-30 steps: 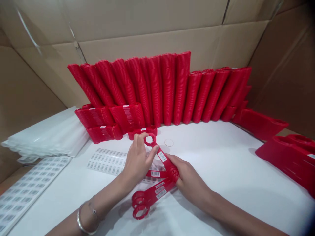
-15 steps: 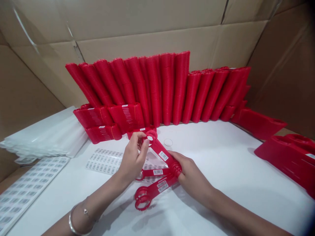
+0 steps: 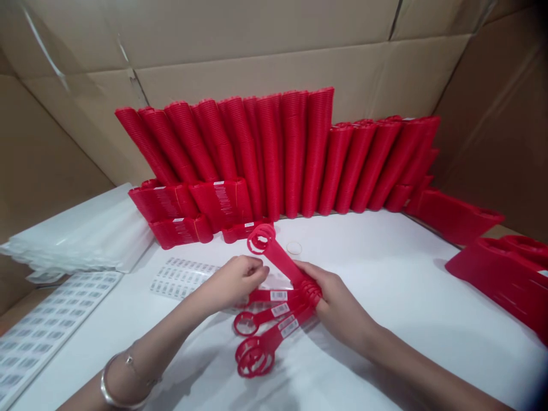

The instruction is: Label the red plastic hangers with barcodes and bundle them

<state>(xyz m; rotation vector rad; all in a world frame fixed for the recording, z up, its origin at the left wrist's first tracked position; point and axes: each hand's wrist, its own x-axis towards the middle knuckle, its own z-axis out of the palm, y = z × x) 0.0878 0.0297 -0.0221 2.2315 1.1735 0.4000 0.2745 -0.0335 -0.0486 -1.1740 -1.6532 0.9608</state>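
Note:
My right hand (image 3: pixel 331 299) grips a fanned bunch of flat red plastic pieces (image 3: pixel 278 297) at their narrow ends; each has a ring at the far end. The lower pieces carry white barcode stickers (image 3: pixel 278 295). The topmost piece (image 3: pixel 274 254) points up and away and shows no sticker on its upper face. My left hand (image 3: pixel 237 279) is closed, fingers curled over the sticker sheet (image 3: pixel 184 277) just left of the fan. What its fingertips pinch is hidden.
Tall stacks of red pieces (image 3: pixel 274 154) lean against the cardboard wall (image 3: pixel 257 34) behind. More red bundles (image 3: pixel 500 268) lie at the right. Clear plastic bags (image 3: pixel 81 234) and another barcode sheet (image 3: pixel 47 325) lie at the left on the white table (image 3: pixel 385 274).
My left hand has let go of the top piece's ring and dropped to the sticker sheet. One more piece has fanned down, and the topmost one now shows no sticker.

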